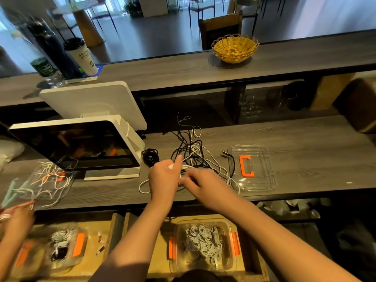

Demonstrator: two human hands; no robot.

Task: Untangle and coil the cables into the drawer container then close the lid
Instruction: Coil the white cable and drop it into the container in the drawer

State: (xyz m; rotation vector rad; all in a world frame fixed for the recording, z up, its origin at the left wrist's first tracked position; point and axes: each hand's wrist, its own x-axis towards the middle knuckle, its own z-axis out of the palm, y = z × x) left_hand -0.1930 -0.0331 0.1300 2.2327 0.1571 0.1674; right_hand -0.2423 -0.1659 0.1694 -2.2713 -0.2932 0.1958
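Your left hand point(164, 177) and right hand point(200, 183) both pinch a white cable point(146, 187) on the grey wooden bench point(305, 143). A clear lid point(262, 180) lies just right of the tangled cables point(193, 153); a yellow basket point(235, 48) sits on the upper counter point(162, 72).

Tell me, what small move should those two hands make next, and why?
Probably draw the white cable that both hands pinch free of the tangle. The left hand and right hand meet on it, while black cables cross it, and the container below sits open.

Dim indoor light came from bright windows behind; glare washed the floor point(162, 33). Wide-angle bending curved the bench point(284, 139) edges, and the left margin was motion-blurred
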